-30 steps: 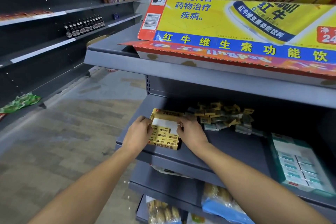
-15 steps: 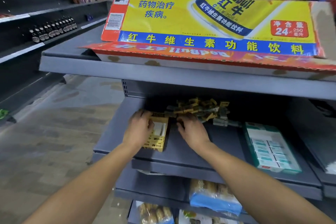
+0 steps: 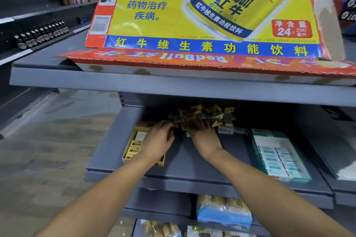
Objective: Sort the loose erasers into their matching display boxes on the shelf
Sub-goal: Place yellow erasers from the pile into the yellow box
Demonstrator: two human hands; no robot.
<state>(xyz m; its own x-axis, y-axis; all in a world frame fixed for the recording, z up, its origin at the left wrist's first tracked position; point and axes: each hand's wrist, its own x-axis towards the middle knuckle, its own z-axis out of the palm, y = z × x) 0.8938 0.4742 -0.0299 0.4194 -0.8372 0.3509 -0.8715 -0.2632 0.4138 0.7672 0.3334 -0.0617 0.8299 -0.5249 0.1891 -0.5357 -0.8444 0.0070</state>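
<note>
A yellow display box (image 3: 134, 147) with several 2B erasers in it lies at the left of the grey shelf (image 3: 192, 161). My left hand (image 3: 159, 141) hovers over the box's right half, its fingers loosely bent toward the pile and holding nothing I can see. A heap of loose yellow and green-grey erasers (image 3: 204, 115) sits at the back of the shelf in shadow. My right hand (image 3: 205, 137) reaches into the heap's front edge, and its fingertips are hidden among the erasers. A teal display box (image 3: 279, 158) of white-and-teal erasers lies at the right.
The shelf above (image 3: 134, 82) overhangs low and carries a flattened yellow Red Bull carton (image 3: 202, 25). Bagged snacks (image 3: 223, 209) fill the shelf below. An aisle floor (image 3: 48, 150) lies to the left, with dark shelving and small bottles (image 3: 42, 33) beyond.
Both hands let go of the yellow box, which now lies flat at the shelf's left. They moved back toward the loose heap, the right hand reaching into it.
</note>
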